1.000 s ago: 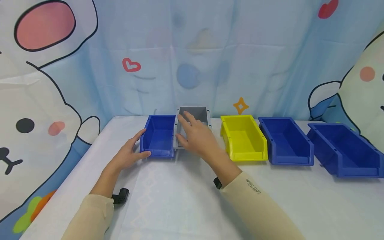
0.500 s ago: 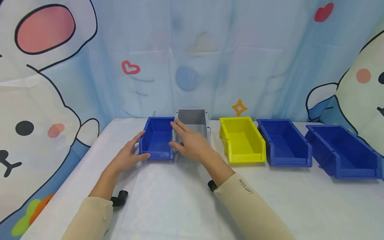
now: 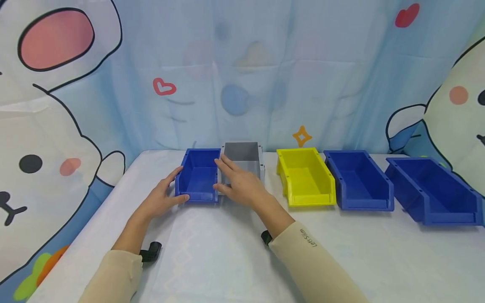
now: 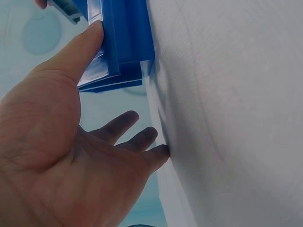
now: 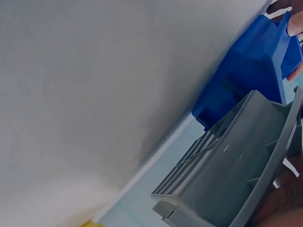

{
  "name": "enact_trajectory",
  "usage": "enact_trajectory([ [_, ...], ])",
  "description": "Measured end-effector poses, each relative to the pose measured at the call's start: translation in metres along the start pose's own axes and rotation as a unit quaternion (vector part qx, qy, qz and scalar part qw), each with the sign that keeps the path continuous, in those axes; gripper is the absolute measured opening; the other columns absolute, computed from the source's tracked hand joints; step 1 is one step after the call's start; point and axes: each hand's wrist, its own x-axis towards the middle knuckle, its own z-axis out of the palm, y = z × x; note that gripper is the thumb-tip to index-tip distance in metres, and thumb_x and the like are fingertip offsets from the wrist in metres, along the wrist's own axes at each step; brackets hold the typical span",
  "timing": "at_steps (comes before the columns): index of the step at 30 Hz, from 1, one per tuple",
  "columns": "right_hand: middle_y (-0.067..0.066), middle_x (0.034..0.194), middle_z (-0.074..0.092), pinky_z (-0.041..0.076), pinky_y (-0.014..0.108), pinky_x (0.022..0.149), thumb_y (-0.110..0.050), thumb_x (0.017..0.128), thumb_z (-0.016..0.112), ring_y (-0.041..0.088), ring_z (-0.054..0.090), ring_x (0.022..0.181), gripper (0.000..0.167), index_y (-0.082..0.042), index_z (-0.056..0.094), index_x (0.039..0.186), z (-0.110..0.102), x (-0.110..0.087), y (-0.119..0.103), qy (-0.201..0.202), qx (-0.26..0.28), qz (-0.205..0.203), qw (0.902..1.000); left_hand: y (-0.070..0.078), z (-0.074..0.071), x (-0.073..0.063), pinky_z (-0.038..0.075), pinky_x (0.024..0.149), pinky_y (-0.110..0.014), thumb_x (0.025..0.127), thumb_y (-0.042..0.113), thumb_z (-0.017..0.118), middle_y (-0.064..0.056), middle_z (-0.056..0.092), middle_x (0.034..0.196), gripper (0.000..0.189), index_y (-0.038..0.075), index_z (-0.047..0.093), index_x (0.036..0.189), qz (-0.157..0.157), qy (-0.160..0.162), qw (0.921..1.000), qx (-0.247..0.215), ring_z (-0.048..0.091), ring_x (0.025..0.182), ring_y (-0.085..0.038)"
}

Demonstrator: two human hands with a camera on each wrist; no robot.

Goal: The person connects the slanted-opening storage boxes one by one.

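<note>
The gray bin (image 3: 242,150) lies beneath the right fingers (image 3: 226,167).

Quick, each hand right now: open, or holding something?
Left hand: open, thumb touching the front of the leftmost blue bin.
Right hand: open, fingers straight at the grey bin.

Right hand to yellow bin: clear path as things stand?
Probably yes: the right hand is at the gray bin, and only white tablecloth shows between that and the yellow bin.
</note>
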Motion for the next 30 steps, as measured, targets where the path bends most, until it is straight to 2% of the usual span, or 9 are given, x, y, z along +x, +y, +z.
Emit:
enact_trajectory([
  [6, -0.006, 0.175, 0.012, 0.059, 0.043, 0.094, -0.050, 0.103, 0.059, 0.025, 0.074, 0.093, 0.077, -0.027, 0.022, 0.166, 0.0029, -0.0008, 0.0001, -0.006, 0.000, 0.001, 1.0000, -0.0008, -0.0004, -0.0015, 0.020, 0.119, -0.075, 0.098, 0.033, 0.072, -0.024, 0.015, 0.172, 0.090, 0.028, 0.015, 0.168, 0.002, -0.001, 1.0000, 0.005, 0.016, 0.156, -0.053],
  [13, -0.004, 0.176, 0.011, 0.059, 0.038, 0.078, -0.049, 0.104, 0.059, 0.017, 0.065, 0.066, 0.078, -0.024, 0.020, 0.167, 0.0015, -0.0010, -0.0013, -0.012, 0.004, 0.001, 0.9999, -0.0011, -0.0010, -0.0014, 0.021, 0.119, -0.076, 0.098, 0.033, 0.072, -0.023, 0.016, 0.172, 0.090, 0.029, 0.015, 0.167, 0.010, 0.005, 0.9999, 0.006, 0.018, 0.155, -0.053],
  [21, -0.004, 0.176, 0.008, 0.060, 0.037, 0.078, -0.047, 0.104, 0.058, 0.017, 0.067, 0.068, 0.079, -0.023, 0.017, 0.168, -0.0006, -0.0015, -0.0029, -0.029, -0.003, 0.013, 0.9995, -0.0005, 0.0014, -0.0013, 0.023, 0.118, -0.076, 0.097, 0.036, 0.072, -0.021, 0.016, 0.172, 0.091, 0.031, 0.015, 0.167, 0.002, 0.005, 1.0000, 0.006, 0.020, 0.155, -0.052],
  [25, -0.004, 0.176, 0.007, 0.061, 0.040, 0.085, -0.047, 0.105, 0.058, 0.023, 0.073, 0.080, 0.079, -0.023, 0.016, 0.168, 0.0002, -0.0013, -0.0046, -0.035, -0.004, 0.018, 0.9992, -0.0005, 0.0005, -0.0015, 0.022, 0.118, -0.076, 0.098, 0.035, 0.072, -0.021, 0.017, 0.172, 0.090, 0.031, 0.014, 0.167, 0.003, 0.005, 0.9999, 0.008, 0.020, 0.155, -0.052],
  [30, -0.002, 0.176, 0.004, 0.059, 0.044, 0.098, -0.046, 0.105, 0.058, 0.031, 0.073, 0.107, 0.080, -0.022, 0.015, 0.168, 0.0044, -0.0020, -0.0061, -0.050, -0.012, 0.035, 0.9981, -0.0017, 0.0016, -0.0004, 0.022, 0.118, -0.076, 0.098, 0.035, 0.072, -0.022, 0.018, 0.172, 0.090, 0.030, 0.015, 0.167, 0.011, 0.006, 0.9999, 0.008, 0.020, 0.155, -0.052],
])
